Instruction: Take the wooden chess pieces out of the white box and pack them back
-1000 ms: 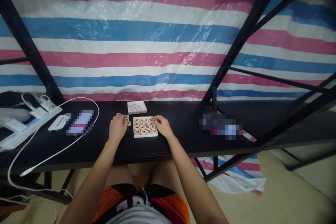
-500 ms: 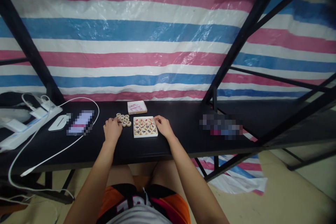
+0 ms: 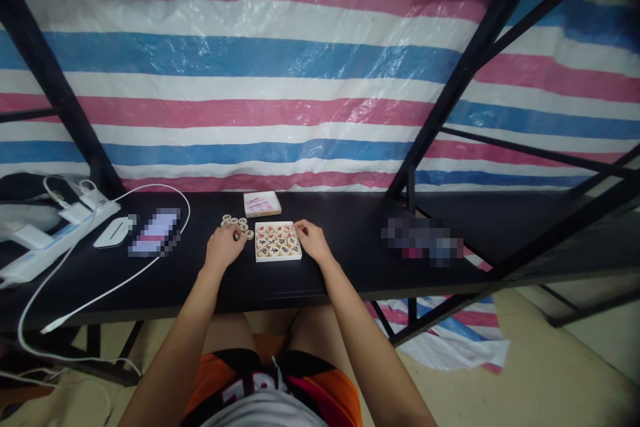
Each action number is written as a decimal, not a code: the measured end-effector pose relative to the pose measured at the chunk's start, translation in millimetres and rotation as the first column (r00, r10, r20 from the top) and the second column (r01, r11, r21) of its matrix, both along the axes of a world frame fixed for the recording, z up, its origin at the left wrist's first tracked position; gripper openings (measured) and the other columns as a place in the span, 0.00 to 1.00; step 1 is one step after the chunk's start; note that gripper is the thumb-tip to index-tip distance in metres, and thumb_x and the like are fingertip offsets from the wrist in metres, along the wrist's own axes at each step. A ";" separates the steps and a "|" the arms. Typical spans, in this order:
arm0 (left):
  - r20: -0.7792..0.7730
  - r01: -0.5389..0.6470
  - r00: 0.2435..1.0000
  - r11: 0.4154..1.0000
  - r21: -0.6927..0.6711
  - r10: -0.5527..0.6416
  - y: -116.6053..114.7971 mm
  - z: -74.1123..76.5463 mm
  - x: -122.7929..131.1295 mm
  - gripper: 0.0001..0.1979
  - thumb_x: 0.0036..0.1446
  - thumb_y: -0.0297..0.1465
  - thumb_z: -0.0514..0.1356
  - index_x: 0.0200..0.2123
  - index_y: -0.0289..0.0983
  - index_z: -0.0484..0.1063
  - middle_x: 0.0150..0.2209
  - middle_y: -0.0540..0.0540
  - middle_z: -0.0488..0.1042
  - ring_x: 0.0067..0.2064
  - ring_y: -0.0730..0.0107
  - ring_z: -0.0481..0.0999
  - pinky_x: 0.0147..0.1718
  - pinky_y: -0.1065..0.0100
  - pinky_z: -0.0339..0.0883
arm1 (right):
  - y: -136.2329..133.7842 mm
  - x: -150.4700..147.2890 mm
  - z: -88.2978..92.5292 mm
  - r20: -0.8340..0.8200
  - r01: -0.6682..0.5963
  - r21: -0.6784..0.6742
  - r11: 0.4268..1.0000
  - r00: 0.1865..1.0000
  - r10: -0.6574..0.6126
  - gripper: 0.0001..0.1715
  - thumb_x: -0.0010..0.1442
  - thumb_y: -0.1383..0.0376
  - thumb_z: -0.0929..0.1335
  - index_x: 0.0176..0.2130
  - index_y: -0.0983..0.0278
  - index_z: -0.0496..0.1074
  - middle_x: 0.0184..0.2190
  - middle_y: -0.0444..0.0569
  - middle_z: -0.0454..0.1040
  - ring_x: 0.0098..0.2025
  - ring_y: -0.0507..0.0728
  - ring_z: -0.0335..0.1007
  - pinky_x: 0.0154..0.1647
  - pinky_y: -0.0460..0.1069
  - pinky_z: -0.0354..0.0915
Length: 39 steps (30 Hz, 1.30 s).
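Round Chinese chess pieces [image 3: 243,222] lie loose in a small cluster on the black table, left of a shallow white box [image 3: 279,259]. Rows of the same cream discs [image 3: 273,241], with red and black characters, fill that box. My left hand [image 3: 224,246] is at the near side of the cluster, thumb and fingers closed around one chess piece, which they partly cover. At the box's right wall, my right hand [image 3: 312,240] has its thumb and fingertips closed on the rim near the far corner.
Behind the box lies its white lid [image 3: 263,203] with red print. To the left are a blurred phone [image 3: 155,232], a white device [image 3: 115,232], a power strip [image 3: 65,233] and a looping cable. A blurred bundle [image 3: 423,238] sits right. Black frame posts flank the table.
My left hand has moved right and closed at the near pieces, shifting the nearest loose ones slightly. My right hand stays at the box's edge.
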<state>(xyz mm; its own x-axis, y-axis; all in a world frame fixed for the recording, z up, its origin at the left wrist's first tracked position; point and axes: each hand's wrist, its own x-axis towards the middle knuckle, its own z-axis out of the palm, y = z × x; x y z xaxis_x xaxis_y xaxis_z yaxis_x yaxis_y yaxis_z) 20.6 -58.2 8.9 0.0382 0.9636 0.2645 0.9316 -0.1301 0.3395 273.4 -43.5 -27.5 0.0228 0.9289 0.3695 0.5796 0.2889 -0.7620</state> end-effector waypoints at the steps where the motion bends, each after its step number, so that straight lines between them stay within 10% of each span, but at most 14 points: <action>1: -0.011 0.004 1.000 1.000 -0.007 -0.004 -0.2 0.1 0.2 0.09 0.54 0.36 0.55 0.36 0.40 0.72 0.42 0.44 0.74 0.45 0.55 0.71 0.43 0.60 0.65 | 0.0 0.0 0.0 0.001 0.001 -0.003 1.000 1.000 -0.001 0.14 0.56 0.63 0.61 0.36 0.62 0.74 0.31 0.46 0.76 0.33 0.54 0.70 0.38 0.48 0.63; 14: 0.060 0.021 0.998 0.998 0.060 -0.025 2.8 -4.4 -1.5 0.10 0.53 0.33 0.57 0.39 0.39 0.71 0.42 0.44 0.74 0.44 0.58 0.72 0.42 0.62 0.65 | -0.8 0.3 0.9 -0.002 -0.002 -0.016 1.000 1.000 0.002 0.14 0.56 0.63 0.61 0.36 0.62 0.74 0.30 0.46 0.76 0.32 0.54 0.71 0.38 0.48 0.62; 22: 0.234 0.356 0.885 0.908 0.221 -0.403 9.5 -13.1 9.9 0.09 0.58 0.34 0.56 0.39 0.38 0.73 0.39 0.45 0.76 0.42 0.63 0.73 0.45 0.63 0.65 | -1.1 -0.3 0.7 0.002 -0.002 -0.009 1.000 1.000 0.002 0.13 0.55 0.62 0.61 0.35 0.62 0.73 0.28 0.45 0.75 0.30 0.54 0.69 0.37 0.47 0.62; 39: 0.265 0.430 0.847 0.887 0.166 -0.460 13.0 -20.8 17.5 0.12 0.59 0.33 0.54 0.38 0.39 0.77 0.43 0.44 0.78 0.46 0.61 0.75 0.49 0.60 0.66 | 0.3 0.2 -2.4 -0.013 0.001 -0.025 1.000 1.000 -0.001 0.13 0.55 0.61 0.61 0.35 0.61 0.73 0.27 0.44 0.74 0.30 0.53 0.68 0.36 0.47 0.61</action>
<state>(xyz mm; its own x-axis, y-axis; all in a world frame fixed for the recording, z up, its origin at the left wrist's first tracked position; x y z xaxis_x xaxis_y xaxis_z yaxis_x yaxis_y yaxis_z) 38.0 -45.2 -11.8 0.3641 0.8305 0.4216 0.6278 -0.5532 0.5476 273.6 -43.2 -29.9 0.0283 0.9380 0.3454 0.5701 0.2687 -0.7764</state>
